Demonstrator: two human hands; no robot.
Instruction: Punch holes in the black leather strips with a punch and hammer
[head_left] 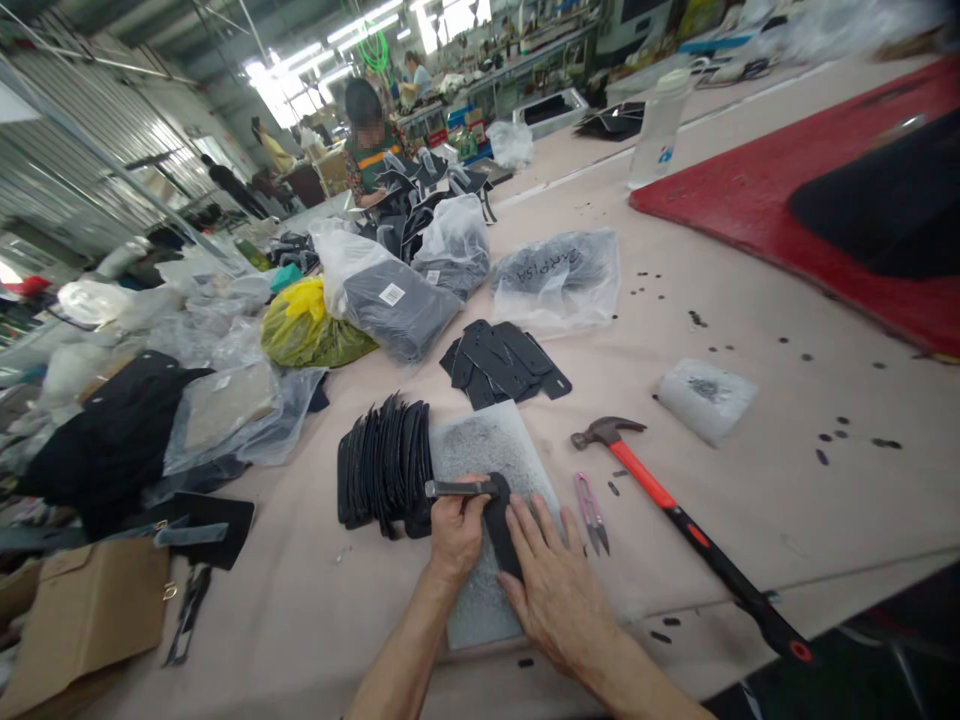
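Note:
My left hand [455, 537] is closed around a metal hole punch [457, 489], whose end meets the top of a black flat strip [500, 535]. My right hand [553, 585] lies with fingers outstretched, pressing that strip onto a speckled grey-white board [487, 610]. Left of the board stands a tight row of black pieces [384, 465] on edge. Beyond it lies a loose pile of black pieces with slots [506, 360]. To the right are pink-handled thread snips [592, 513] and a claw hammer [682, 520] with a red and black handle.
A clear plastic-wrapped roll [707, 400] and small black offcuts [842, 434] lie to the right. Farther off are bagged parts [394, 295], a yellow bag [315, 325], a clear bottle [661, 130] and a red panel [750, 180]. A cardboard box [86, 610] stands left. A co-worker [367, 140] sits across.

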